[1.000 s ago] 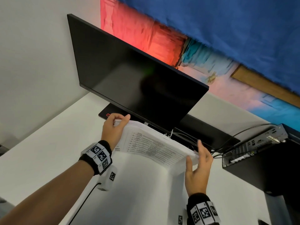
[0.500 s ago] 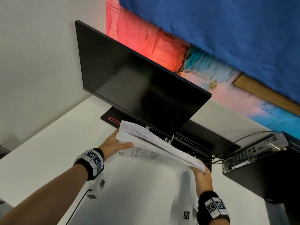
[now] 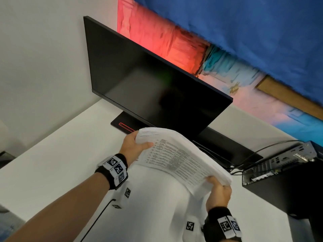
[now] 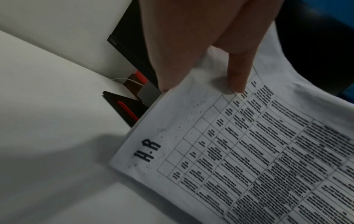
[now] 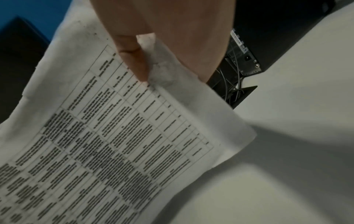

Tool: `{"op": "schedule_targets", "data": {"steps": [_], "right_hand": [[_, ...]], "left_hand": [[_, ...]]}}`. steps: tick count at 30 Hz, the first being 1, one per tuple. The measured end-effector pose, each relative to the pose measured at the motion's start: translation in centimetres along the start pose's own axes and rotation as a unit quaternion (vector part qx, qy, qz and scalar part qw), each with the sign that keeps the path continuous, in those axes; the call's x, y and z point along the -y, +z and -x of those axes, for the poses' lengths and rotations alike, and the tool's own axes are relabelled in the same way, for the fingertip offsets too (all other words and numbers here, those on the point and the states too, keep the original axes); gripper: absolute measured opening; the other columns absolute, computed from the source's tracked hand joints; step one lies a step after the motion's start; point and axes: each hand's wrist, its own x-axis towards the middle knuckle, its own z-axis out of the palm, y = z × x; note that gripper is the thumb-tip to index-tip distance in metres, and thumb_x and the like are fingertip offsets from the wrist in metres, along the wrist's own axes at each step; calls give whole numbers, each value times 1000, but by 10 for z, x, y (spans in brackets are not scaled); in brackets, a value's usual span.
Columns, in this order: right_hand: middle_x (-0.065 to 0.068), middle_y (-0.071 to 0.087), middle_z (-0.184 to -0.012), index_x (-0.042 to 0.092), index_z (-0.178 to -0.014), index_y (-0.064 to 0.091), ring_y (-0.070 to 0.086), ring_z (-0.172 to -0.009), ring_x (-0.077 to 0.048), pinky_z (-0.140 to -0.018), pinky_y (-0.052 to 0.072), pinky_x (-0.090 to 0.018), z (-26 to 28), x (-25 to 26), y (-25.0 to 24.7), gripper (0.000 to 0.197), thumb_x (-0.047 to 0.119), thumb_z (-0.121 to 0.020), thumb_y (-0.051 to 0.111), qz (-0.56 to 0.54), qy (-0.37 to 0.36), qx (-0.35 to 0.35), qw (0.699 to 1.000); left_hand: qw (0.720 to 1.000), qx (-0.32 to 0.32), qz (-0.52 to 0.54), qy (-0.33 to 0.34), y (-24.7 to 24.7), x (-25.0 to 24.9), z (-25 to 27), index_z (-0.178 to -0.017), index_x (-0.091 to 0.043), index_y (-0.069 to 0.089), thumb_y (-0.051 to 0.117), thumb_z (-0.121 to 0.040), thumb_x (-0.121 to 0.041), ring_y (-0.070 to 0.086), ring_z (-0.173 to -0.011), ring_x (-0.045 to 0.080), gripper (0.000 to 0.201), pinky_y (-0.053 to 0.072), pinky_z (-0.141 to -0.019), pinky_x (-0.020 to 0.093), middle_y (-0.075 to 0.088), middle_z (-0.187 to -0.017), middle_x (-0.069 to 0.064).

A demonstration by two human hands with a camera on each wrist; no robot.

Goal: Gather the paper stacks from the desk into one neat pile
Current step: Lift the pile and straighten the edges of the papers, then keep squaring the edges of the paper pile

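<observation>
The thick white printed paper stack (image 3: 181,158) is held above the white table (image 3: 52,165), in front of the black monitor (image 3: 148,84). The left hand (image 3: 132,149) grasps its left end; the right hand (image 3: 218,191) grasps its right end, thumbs on top.

Head view is bright and evenly lit, edges bending with the wide lens and smeared by motion blur. Both wrist views run dim and grainy, soft shadows pooling across the white counter (image 4: 57,136), print blurring.
</observation>
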Motion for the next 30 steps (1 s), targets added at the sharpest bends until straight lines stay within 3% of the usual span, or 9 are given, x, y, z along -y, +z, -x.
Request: {"op": "schedule_targets", "data": {"steps": [2,5,7,10,15,19,22,25,30], "right_hand": [[-16,62,-123,6,-129,53,60,-112,-33,-97,49,-40,5,-9,-3,42,-8,-91,67,-5,13,-18,1000],[-16,66,-122,10,-123,61,60,-116,-35,-111,47,-48,7,-26,-8,42,-13,-89,64,52,23,5,998],[-12,67,-110,11,-111,66,57,-110,-32,-102,45,-42,6,-26,-10,39,-19,-88,57,83,22,10,996],[-12,64,-103,7,-114,62,54,-107,-29,-93,39,-38,1,-21,-11,39,-21,-88,53,96,16,15,995],[-19,68,-116,-3,-129,62,61,-108,-35,-88,46,-37,-16,-20,-5,45,-15,-86,62,84,33,39,995],[-12,71,-106,-1,-126,65,63,-112,-36,-93,45,-39,-25,-20,-8,42,-14,-86,63,94,17,57,994],[-4,63,-97,2,-123,60,56,-109,-30,-94,40,-39,-22,-21,-7,38,-14,-89,62,88,40,69,993],[-15,73,-111,-2,-128,62,64,-107,-34,-94,46,-39,-21,-19,-8,41,-9,-88,68,90,41,81,992],[-8,56,-140,17,-157,39,55,-127,-29,-108,42,-38,-14,18,-19,83,-4,-88,79,91,-79,78,990]], "left_hand": [[1000,-15,-9,-3,-3,5,-3,-108,-3,60,73,-75,10,69,-95,24,37,60,-78,39,71,-104,16],[999,-11,-30,-26,-4,12,-2,-117,-18,58,72,-67,11,64,-106,27,59,58,-86,50,67,-112,10],[999,-3,-31,-33,-3,16,-3,-116,-23,60,72,-67,11,64,-107,24,61,58,-86,48,68,-112,5],[998,1,-34,-49,0,18,-6,-107,-23,63,66,-73,14,65,-103,24,50,57,-78,39,70,-105,4],[998,-21,-19,-59,10,15,-10,-94,-18,67,61,-75,16,67,-97,25,39,53,-68,30,72,-94,3],[998,-58,-11,-38,10,15,-8,-114,-12,58,63,-73,15,65,-100,23,49,56,-78,38,68,-104,6],[998,-54,-17,-34,8,24,-6,-118,-14,61,79,-77,-9,70,-97,20,45,58,-79,37,72,-104,2],[997,-44,-58,-8,8,21,-5,-115,-12,68,78,-81,-36,74,-92,21,42,61,-84,44,76,-102,4],[985,-30,-125,113,8,-16,-3,-108,-8,66,77,-83,-32,69,-95,25,37,57,-86,45,71,-102,9]]}}
